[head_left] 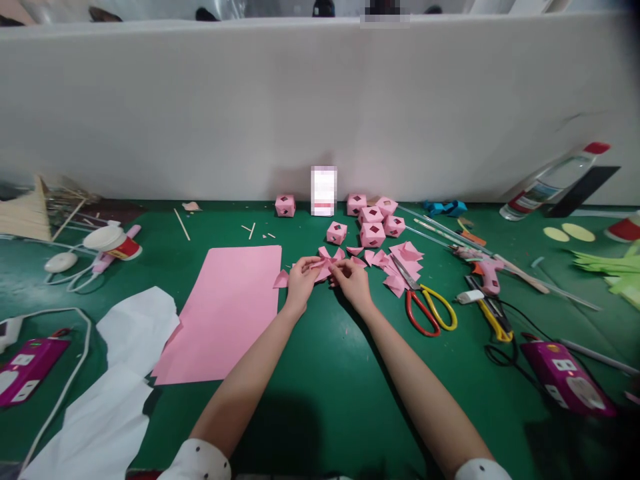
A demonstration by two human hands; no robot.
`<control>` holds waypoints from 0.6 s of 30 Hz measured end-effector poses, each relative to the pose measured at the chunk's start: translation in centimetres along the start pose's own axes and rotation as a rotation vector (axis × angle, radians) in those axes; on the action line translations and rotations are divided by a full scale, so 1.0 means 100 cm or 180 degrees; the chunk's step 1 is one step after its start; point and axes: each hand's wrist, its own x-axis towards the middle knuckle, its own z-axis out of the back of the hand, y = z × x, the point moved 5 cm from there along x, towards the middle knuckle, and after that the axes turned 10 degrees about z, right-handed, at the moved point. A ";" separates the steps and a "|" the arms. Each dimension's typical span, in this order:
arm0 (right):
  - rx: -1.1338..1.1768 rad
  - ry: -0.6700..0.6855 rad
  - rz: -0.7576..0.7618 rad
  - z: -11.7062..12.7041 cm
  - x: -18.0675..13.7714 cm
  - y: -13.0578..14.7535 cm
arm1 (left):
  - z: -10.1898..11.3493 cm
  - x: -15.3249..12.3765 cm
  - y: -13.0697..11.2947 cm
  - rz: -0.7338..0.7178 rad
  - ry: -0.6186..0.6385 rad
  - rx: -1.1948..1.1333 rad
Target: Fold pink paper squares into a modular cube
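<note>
Between my two hands is a small piece of folded pink paper with several pointed flaps. My left hand pinches its left side, and my right hand grips its right side with bent fingers. Just behind stand several pink paper cubes with dark diamond-shaped openings. Pink paper scraps lie to the right of my right hand, under the blades of scissors with one red and one yellow handle. A large pink paper sheet lies left of my left hand.
White paper and a tipped paper cup lie at the left. To the right are a pink glue gun, a utility knife, a purple power strip and a bottle. A white partition closes off the back.
</note>
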 end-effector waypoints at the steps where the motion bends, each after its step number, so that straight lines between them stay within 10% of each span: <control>1: -0.0004 0.0039 0.0010 0.000 0.000 0.001 | 0.001 0.000 -0.001 -0.0064 -0.0062 0.0040; 18: 0.0931 0.0355 -0.0273 0.003 0.005 0.003 | 0.004 0.007 0.006 0.0159 0.0304 -0.0526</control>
